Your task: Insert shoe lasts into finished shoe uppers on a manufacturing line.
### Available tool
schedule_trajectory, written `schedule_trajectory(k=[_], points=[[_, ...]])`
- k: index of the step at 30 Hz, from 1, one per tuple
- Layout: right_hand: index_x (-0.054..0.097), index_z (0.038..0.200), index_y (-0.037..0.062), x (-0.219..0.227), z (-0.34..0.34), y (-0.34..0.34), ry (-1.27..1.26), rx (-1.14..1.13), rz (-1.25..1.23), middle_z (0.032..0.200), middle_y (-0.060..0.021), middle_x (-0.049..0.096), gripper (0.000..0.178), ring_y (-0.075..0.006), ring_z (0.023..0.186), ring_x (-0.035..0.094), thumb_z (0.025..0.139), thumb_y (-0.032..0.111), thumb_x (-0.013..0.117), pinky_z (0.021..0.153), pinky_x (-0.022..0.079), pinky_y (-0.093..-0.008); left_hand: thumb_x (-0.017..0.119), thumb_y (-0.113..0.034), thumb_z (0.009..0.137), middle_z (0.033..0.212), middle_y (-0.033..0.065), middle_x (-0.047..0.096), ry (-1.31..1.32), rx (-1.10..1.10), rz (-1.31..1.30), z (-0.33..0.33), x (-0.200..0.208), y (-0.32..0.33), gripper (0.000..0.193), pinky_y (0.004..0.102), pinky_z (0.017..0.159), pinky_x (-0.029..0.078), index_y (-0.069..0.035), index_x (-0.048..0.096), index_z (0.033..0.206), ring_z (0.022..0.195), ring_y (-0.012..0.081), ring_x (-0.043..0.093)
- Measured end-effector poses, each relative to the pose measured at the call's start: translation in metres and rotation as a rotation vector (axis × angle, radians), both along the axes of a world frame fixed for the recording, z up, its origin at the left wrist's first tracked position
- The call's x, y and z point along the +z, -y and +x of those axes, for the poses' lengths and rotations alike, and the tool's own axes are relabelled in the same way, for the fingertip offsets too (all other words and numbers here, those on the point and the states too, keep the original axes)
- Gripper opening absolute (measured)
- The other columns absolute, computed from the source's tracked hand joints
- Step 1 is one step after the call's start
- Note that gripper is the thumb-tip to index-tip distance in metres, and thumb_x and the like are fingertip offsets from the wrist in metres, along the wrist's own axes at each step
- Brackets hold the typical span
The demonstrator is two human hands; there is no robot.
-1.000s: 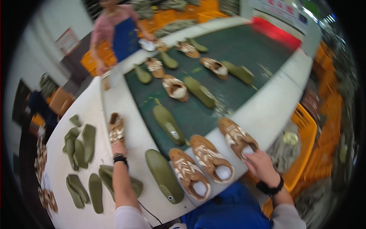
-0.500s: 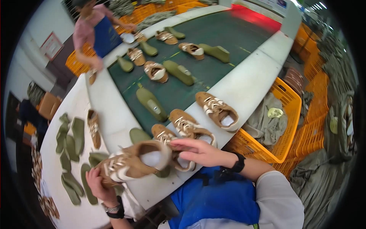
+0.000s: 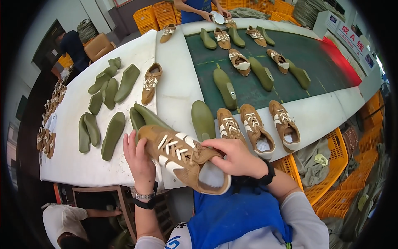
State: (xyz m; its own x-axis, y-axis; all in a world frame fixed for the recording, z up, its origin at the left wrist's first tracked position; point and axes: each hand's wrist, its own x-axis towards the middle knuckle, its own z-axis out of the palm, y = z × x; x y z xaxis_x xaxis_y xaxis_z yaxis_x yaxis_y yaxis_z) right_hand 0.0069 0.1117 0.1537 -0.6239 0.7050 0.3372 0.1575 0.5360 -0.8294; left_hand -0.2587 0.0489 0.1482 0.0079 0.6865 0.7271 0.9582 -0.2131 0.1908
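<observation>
A brown sneaker (image 3: pixel 178 155) with white laces and stripes is held tilted over the table's near edge, its pale insole showing. My right hand (image 3: pixel 238 157) grips it at the tongue and collar, thumb in the opening. At the toe end, my left hand (image 3: pixel 141 162) supports it, fingers up along the side and the thumb hidden. Just beyond stand three matching sneakers in a row, the nearest one (image 3: pixel 231 128) by my right hand. A green shoe last (image 3: pixel 203 120) lies to their left. More lasts (image 3: pixel 151 116) lie behind the held toe.
Several green lasts (image 3: pixel 112 135) and one sneaker (image 3: pixel 151 83) lie on the white table (image 3: pixel 62 162). Sneakers and lasts sit on the green conveyor belt (image 3: pixel 286 87). An orange crate (image 3: pixel 331 166) with cloth stands at right. Co-workers are across the table and at lower left (image 3: pixel 64 222).
My view has swung left. The sneaker has turned, its opening now toward me, and my right hand has closed on its tongue. A person at lower left has come into view.
</observation>
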Motion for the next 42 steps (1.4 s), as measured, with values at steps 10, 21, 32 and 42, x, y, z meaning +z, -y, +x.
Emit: schedule_trajectory(k=[10,21,32,42], points=[[0.053,0.12,0.0075,-0.006,0.013,0.009,0.096,-0.227,0.162,0.075,-0.0141,0.063,0.045,-0.0316,0.067,0.063,0.076,0.009,0.061,0.059,0.05,-0.0389,0.069,-0.005,0.075,0.112,0.0211,0.055,0.188,-0.087,-0.282,0.111,0.002,0.012,0.047,0.0423,0.089,0.044,0.0,0.051,0.118,0.103,0.0362,0.054],[0.046,0.125,0.0097,-0.015,0.048,-0.001,0.013,-0.223,0.093,0.069,-0.0173,0.062,0.048,-0.0352,0.062,0.063,0.079,0.005,0.055,0.055,0.049,-0.045,0.055,0.008,0.075,0.114,0.019,0.054,0.302,-0.196,-0.339,0.143,0.001,-0.009,0.03,0.0385,0.086,0.047,-0.004,0.064,0.101,0.099,0.0342,0.056],[0.042,0.125,0.006,-0.023,0.061,-0.009,-0.133,-0.299,-0.215,0.076,-0.0192,0.064,0.046,-0.0352,0.071,0.065,0.08,-0.001,0.051,0.062,0.05,-0.0376,0.048,0.012,0.074,0.124,0.0169,0.048,0.337,-0.651,-0.465,0.129,0.008,-0.014,0.023,0.0372,0.096,0.039,-0.003,0.064,0.08,0.113,0.0323,0.049],[0.048,0.129,0.0162,-0.024,0.045,-0.009,-0.062,-0.231,0.219,0.073,-0.0129,0.063,0.055,-0.0311,0.062,0.062,0.078,-0.001,0.052,0.054,0.049,-0.0402,0.063,0.004,0.08,0.11,0.0179,0.058,0.585,-0.182,-0.251,0.128,-0.016,-0.002,0.048,0.0326,0.083,0.05,0.0,0.047,0.124,0.098,0.025,0.06]])
